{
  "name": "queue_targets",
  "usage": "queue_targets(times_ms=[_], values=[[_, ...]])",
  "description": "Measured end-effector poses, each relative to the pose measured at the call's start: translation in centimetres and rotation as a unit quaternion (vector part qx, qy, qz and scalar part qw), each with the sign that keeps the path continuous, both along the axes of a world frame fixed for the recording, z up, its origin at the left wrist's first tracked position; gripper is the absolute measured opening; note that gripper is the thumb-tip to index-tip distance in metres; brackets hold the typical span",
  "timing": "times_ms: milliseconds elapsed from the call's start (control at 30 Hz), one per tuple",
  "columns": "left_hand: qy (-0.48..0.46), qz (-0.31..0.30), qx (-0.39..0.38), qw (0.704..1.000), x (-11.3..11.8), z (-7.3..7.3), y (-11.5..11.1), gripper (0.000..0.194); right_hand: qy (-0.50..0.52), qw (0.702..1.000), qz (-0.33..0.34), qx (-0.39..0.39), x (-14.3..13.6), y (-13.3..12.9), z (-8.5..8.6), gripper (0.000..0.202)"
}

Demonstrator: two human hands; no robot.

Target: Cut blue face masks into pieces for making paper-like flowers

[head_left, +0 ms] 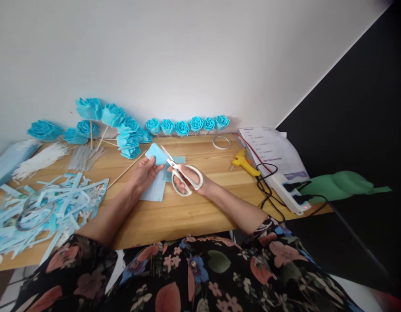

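Note:
My left hand pinches a small piece of blue crepe paper above the table. My right hand has its fingers through the white handles of a pair of scissors. The scissor blades are slightly parted and point up and left, beside the right edge of the held paper. Whether they touch the paper I cannot tell. Beneath my hands lie a pale blue sheet and a teal-blue piece, partly hidden by the hands and scissors.
Blue paper flowers line the wall, some on wooden sticks. Paper strips pile up at left, near white stamen-like bundles. At right are a tape roll, a yellow glue gun, a printed sheet and a power strip with cables.

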State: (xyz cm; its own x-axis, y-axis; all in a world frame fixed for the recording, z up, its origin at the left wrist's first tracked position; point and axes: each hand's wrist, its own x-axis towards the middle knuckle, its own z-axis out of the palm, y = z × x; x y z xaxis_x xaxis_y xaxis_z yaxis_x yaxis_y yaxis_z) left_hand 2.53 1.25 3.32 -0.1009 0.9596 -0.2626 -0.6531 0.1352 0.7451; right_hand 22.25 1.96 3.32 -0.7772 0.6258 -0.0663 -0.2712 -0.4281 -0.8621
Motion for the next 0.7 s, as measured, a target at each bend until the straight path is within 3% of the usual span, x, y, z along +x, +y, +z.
queue_targets(times_ms=[367, 700], values=[[0.003, 0.003, 0.004, 1.0, -0.65, -0.78, 0.17, 0.013, -0.022, 1.0, -0.002, 0.018, 0.19, 0.23, -0.12, 0.064], [-0.014, 0.024, 0.002, 1.0, -0.79, -0.38, 0.29, 0.02, -0.045, 0.999, -0.011, 0.01, 0.32, 0.21, 0.31, 0.058]])
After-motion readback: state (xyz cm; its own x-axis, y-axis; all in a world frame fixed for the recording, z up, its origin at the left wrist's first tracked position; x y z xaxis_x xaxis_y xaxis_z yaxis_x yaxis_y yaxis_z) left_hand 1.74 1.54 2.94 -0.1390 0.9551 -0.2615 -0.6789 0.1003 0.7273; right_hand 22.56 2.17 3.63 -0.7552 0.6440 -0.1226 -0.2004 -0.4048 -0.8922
